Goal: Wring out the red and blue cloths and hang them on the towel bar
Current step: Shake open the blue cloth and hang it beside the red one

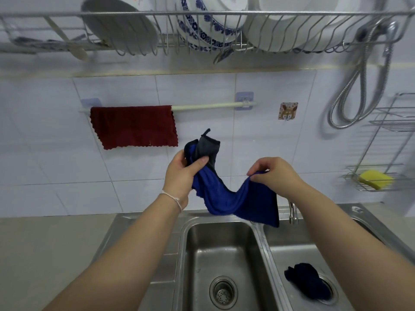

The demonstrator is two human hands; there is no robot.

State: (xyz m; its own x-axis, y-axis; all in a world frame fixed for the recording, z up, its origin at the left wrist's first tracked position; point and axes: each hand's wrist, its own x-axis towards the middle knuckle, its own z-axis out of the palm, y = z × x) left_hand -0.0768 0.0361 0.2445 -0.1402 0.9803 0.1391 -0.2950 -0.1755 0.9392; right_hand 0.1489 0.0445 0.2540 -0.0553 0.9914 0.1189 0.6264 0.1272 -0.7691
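Observation:
The red cloth hangs spread over the left part of the white towel bar on the tiled wall. Both my hands hold the blue cloth up above the sink, below and to the right of the red one. My left hand is closed around one bunched end, where a grey side of the cloth shows. My right hand pinches the other edge between thumb and fingers. The cloth sags between them. The right half of the bar is bare.
A steel double sink lies below; a dark cloth sits over the right basin's drain. The tap stands behind my right forearm. A dish rack with plates hangs overhead. A wire shelf with a yellow sponge is at the right.

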